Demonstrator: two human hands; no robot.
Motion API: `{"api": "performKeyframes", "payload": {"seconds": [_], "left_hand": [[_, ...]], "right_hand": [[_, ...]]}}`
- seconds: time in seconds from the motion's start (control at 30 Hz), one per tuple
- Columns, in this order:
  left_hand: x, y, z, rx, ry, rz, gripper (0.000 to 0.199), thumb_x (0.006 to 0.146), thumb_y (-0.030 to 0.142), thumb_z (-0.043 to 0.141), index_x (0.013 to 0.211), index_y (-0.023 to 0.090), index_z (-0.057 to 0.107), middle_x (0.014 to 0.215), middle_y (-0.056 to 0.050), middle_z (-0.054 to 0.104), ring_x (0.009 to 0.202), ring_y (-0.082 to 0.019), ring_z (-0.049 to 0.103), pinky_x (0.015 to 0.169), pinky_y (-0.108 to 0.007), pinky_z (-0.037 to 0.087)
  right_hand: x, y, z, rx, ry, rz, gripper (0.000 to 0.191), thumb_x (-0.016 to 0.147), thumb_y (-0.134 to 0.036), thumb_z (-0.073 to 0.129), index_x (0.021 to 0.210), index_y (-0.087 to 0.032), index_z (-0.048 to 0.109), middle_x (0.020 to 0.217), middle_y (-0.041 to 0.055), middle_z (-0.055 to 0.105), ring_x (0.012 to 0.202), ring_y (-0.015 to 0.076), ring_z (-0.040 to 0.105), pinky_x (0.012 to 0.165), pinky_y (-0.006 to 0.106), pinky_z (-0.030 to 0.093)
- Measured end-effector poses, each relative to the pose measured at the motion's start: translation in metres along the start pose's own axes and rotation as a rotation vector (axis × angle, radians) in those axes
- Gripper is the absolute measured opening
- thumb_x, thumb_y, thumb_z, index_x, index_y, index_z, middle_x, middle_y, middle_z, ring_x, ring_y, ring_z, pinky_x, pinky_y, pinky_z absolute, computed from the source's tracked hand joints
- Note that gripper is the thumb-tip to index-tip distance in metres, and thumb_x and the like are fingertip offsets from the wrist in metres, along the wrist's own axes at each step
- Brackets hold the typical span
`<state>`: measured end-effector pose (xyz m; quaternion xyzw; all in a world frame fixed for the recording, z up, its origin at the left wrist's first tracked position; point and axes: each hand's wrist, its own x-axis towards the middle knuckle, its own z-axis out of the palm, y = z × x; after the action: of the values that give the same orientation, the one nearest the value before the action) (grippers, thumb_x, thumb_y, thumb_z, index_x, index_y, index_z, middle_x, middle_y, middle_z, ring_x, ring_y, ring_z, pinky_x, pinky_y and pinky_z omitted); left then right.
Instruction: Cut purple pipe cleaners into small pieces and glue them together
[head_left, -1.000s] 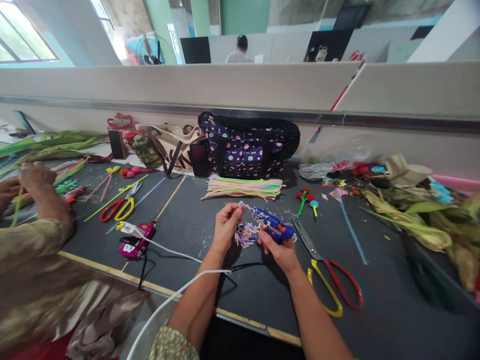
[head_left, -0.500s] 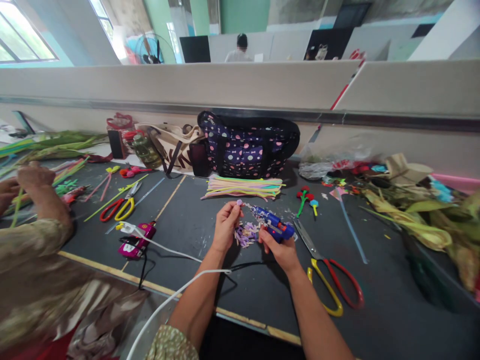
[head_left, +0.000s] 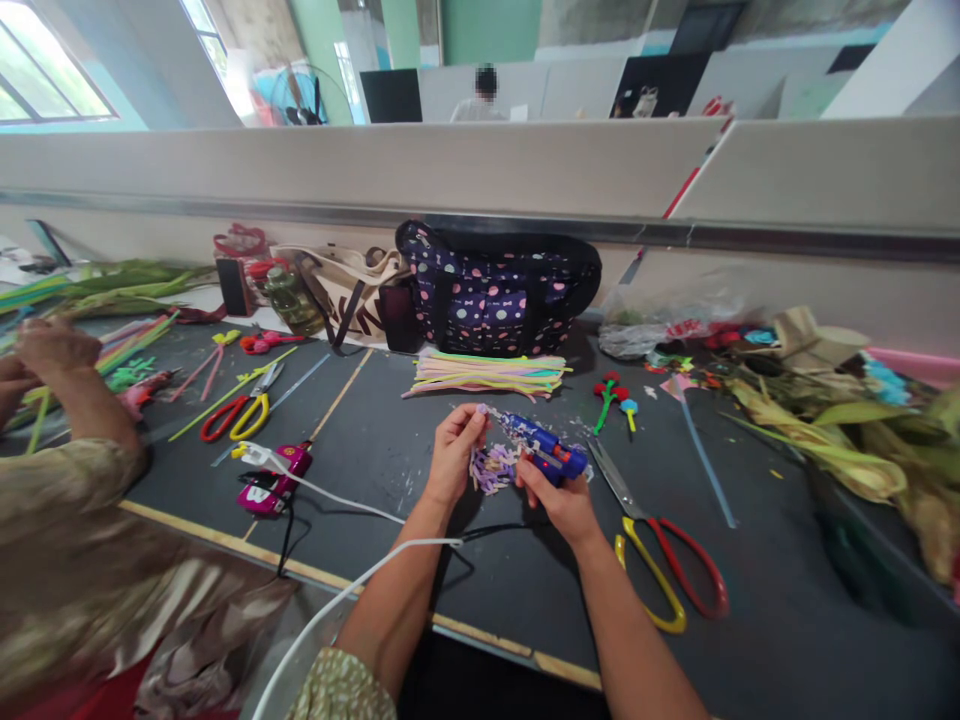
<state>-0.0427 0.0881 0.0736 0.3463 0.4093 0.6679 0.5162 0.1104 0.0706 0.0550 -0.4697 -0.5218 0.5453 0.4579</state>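
Observation:
My right hand (head_left: 559,500) is wrapped round a blue glue gun (head_left: 541,442), its nozzle pointing up and to the left. Between the thumb and fingers of my left hand (head_left: 455,455) is a small purple fuzzy piece (head_left: 481,409), close to the nozzle tip. Under the gun lies a pile of short purple and cream pieces (head_left: 493,470), partly hidden by my right hand. Large scissors (head_left: 637,520) with a red and a yellow handle rest to the right of that hand, blades partly apart.
Behind my hands lie a bundle of pastel pipe cleaners (head_left: 487,374) and a dark patterned bag (head_left: 499,290). Small pipe-cleaner flowers (head_left: 609,395) are right of it, corn husks (head_left: 832,450) farther right. At left are a magenta power strip (head_left: 276,480), more scissors (head_left: 238,412) and a co-worker's arm (head_left: 90,400).
My left hand has turned slightly, its fingertips shifting a little over the purple piece beside the nozzle. The glue gun stays nearly still. The co-worker's hand at left has moved slightly left.

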Motion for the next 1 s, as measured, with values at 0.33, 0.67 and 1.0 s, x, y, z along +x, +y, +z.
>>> {"api": "performKeyframes", "payload": {"seconds": [0.33,0.67,1.0], "left_hand": [[0.0006,-0.0021,-0.0015,0.067,0.001,0.085,0.025,0.073,0.037,0.068,0.087,0.017,0.071,0.080,-0.004,0.059,0.065,-0.011,0.049,0.062,-0.022,0.044],[0.0011,-0.0018,-0.0012,0.084,0.012,0.105,0.023,0.073,0.038,0.068,0.084,0.018,0.072,0.078,-0.002,0.058,0.061,-0.009,0.051,0.063,-0.023,0.043],[0.0011,-0.0028,-0.0020,0.119,0.015,0.134,0.024,0.073,0.040,0.068,0.082,0.018,0.072,0.080,-0.003,0.059,0.062,-0.010,0.052,0.064,-0.024,0.044]], "right_hand": [[-0.0004,0.0004,0.0005,-0.022,-0.002,-0.007,0.031,0.070,-0.048,0.067,0.072,-0.018,0.064,0.054,-0.0021,0.058,0.039,0.0071,0.045,0.041,0.022,0.038],[-0.0008,-0.0031,0.0015,-0.025,0.015,0.018,0.032,0.068,-0.049,0.068,0.070,-0.018,0.064,0.052,-0.0026,0.057,0.038,0.0070,0.045,0.039,0.021,0.038],[-0.0011,-0.0049,0.0022,-0.036,0.011,0.017,0.032,0.069,-0.049,0.067,0.069,-0.018,0.063,0.051,-0.0023,0.056,0.038,0.0075,0.045,0.039,0.021,0.037]]}}
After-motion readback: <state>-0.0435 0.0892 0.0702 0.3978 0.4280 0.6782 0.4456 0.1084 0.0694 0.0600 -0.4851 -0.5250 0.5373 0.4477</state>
